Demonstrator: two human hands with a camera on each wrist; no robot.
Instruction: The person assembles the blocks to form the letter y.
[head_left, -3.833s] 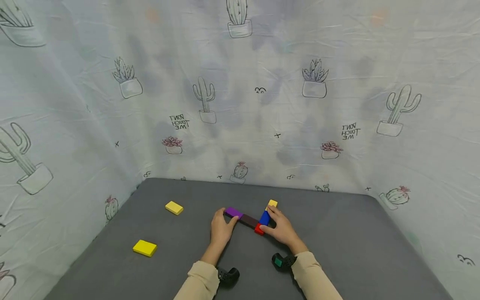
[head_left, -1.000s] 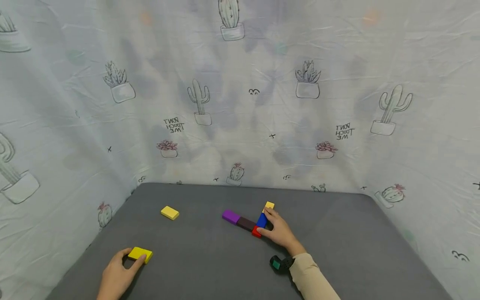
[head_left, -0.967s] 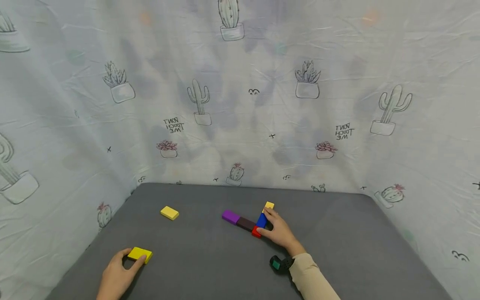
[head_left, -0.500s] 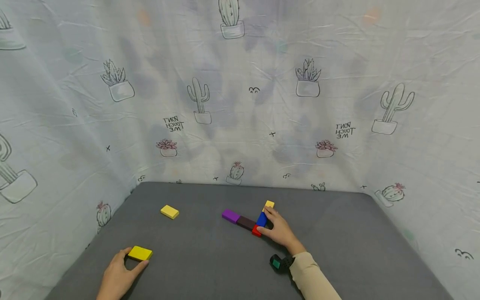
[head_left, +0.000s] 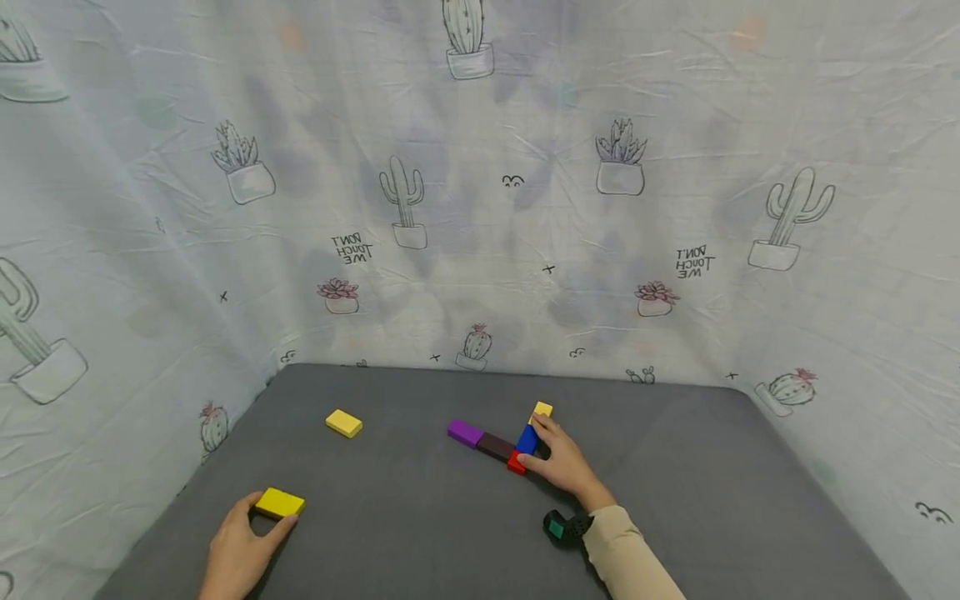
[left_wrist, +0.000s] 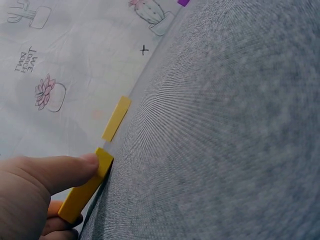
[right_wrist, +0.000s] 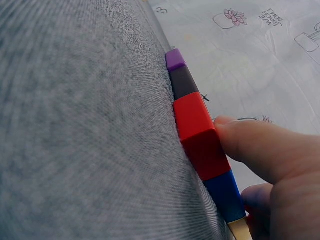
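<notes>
At the table's front left, my left hand (head_left: 238, 546) pinches a bright yellow block (head_left: 281, 502) between thumb and fingers. Its thumb presses the block's side in the left wrist view, fingertips partly hidden behind, and a dark shadow lies under the block. My right hand (head_left: 564, 467) rests along a row of joined blocks: thumb on the red block (right_wrist: 196, 120), fingers reaching past the blue block (head_left: 527, 439) toward a yellow block (head_left: 542, 409) at the far end. From the red block, a dark brown block (head_left: 496, 447) and a purple block (head_left: 465, 432) run off leftward, forming an angle.
Another yellow block (head_left: 344, 423) lies alone at the back left of the grey table (head_left: 405, 525). A pale curtain (head_left: 480, 225) with cactus drawings hangs behind and along both sides. A black strapped device (head_left: 566, 527) sits at my right wrist.
Since the oldest frame, my left hand has left the purple block and taken hold of the front-left yellow block. Its thumb has shifted to the block's near corner. My right hand has stayed put.
</notes>
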